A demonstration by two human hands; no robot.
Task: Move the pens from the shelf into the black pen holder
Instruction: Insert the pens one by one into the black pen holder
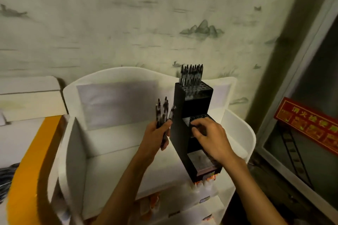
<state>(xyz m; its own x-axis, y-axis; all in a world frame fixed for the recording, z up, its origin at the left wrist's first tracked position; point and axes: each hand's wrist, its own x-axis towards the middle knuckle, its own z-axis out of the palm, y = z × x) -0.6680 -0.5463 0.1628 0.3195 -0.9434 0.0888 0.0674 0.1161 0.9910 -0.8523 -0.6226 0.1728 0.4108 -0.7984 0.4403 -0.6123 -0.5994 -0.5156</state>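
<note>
While the left hand point(155, 133) grips a bunch of pens point(163, 113) upright just left of the black pen holder point(193, 124), the right hand point(210, 135), fingers curled over the middle tier's holes, seemingly empty, is nearer.

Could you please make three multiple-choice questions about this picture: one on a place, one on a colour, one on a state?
1. Where do the pens already put away stand?
A. top tier of the pen holder
B. lowest tier
C. on the floor

2. What colour is the sign at the right?
A. blue
B. red with gold letters
C. white

3. What is the left hand doing?
A. lying flat and empty
B. gripping a bunch of pens
C. pressing the wall

Answers: 1 A, they stick up from the top holes. 2 B, red board, gold characters. 3 B, its fingers close around several pens, while the right hand rests at the middle tier.
</note>
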